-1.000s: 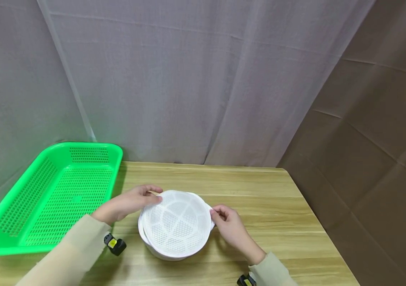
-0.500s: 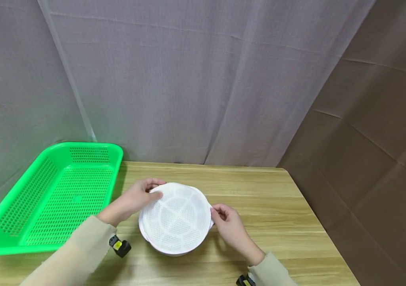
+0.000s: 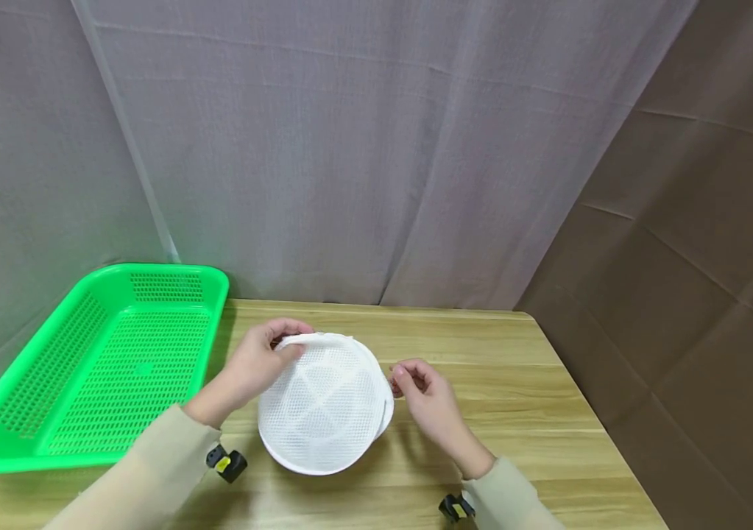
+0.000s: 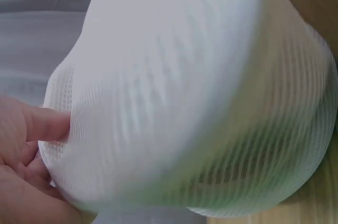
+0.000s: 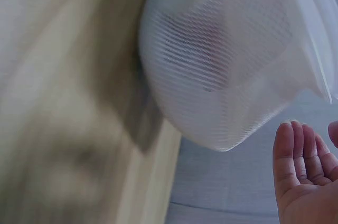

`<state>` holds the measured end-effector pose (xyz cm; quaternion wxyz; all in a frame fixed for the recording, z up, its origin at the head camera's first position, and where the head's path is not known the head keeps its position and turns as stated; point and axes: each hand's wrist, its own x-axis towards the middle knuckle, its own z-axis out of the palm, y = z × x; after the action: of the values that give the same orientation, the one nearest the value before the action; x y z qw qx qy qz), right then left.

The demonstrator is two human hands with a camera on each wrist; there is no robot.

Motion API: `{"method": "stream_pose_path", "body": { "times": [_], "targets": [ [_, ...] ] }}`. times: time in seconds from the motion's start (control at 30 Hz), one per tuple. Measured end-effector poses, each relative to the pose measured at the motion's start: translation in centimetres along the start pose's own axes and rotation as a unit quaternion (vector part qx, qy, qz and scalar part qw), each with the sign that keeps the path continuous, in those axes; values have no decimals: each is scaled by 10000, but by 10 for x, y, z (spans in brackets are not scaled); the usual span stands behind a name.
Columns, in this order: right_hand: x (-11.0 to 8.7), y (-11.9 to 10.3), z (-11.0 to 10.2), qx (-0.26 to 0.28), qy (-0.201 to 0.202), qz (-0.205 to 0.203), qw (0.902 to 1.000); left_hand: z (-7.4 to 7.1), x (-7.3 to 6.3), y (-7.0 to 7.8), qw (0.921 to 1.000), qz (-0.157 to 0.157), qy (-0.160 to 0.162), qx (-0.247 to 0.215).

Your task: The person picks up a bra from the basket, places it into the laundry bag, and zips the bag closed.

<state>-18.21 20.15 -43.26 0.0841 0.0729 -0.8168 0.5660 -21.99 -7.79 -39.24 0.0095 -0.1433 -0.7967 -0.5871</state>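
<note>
A white plastic mesh colander (image 3: 319,405) with a round rim is tilted over the wooden table. My left hand (image 3: 260,361) grips its upper left edge, thumb on the near face and fingers behind. In the left wrist view, the thumb presses on the mesh (image 4: 158,76), and a second curved mesh section (image 4: 296,102) shows beyond the rim. My right hand (image 3: 425,397) is just off the right edge, its fingers loosely bent. In the right wrist view, a gap separates those fingers (image 5: 284,150) from the colander (image 5: 211,60). Whether two colanders are nested, I cannot tell.
A large green perforated basket (image 3: 131,361) stands at the left of the wooden table (image 3: 502,383). Grey cloth (image 3: 323,162) hangs behind the table, and brown cloth (image 3: 687,280) covers the right side.
My right hand has let go of the colander's right edge and now sits apart from it. The left hand has moved slightly up and right, and the colander has tilted and turned.
</note>
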Motion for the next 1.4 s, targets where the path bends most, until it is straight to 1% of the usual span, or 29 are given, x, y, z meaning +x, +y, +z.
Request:
{"method": "stream_pose_path", "body": {
  "times": [0.07,0.17,0.23,0.37,0.43,0.53,0.63,0.73,0.77,0.87,0.9,1.0,1.13,1.4],
  "targets": [
    [4,-5,1,-87,20,-109,9999,1,-1,1,9995,275,49,133],
    [9,-13,5,-254,-20,-310,9992,3,-3,2,9981,593,-20,163],
    [12,-18,8,-389,-94,-548,9977,5,-4,3,9976,677,-104,134],
    [15,-24,15,-485,-331,-1050,9927,8,-5,3,9967,752,-284,139],
    [15,-25,17,-451,-518,-1172,9907,9,-6,2,9963,760,-369,182],
    [13,-24,20,-445,-806,-1163,9889,11,-6,2,9953,817,-452,264],
    [10,-24,23,-535,-1019,-1130,9869,12,-7,2,9950,826,-449,327],
    [5,-35,24,-587,-1157,-1109,9853,12,-6,2,9954,785,-389,384],
    [3,-40,24,-613,-1160,-1123,9850,12,-7,2,9956,759,-373,394],
    [3,-39,25,-654,-1127,-1241,9837,13,-6,1,9961,699,-342,412],
    [4,-37,25,-678,-1091,-1284,9834,13,-6,0,9962,687,-340,418],
    [8,-21,26,-830,-930,-1424,9819,13,-6,-1,9963,660,-331,438],
    [8,-20,26,-1048,-757,-1454,9809,14,-7,0,9964,632,-303,475],
    [8,-19,25,-1260,-592,-1424,9800,13,-8,1,9973,453,-307,495]
  ]
}}
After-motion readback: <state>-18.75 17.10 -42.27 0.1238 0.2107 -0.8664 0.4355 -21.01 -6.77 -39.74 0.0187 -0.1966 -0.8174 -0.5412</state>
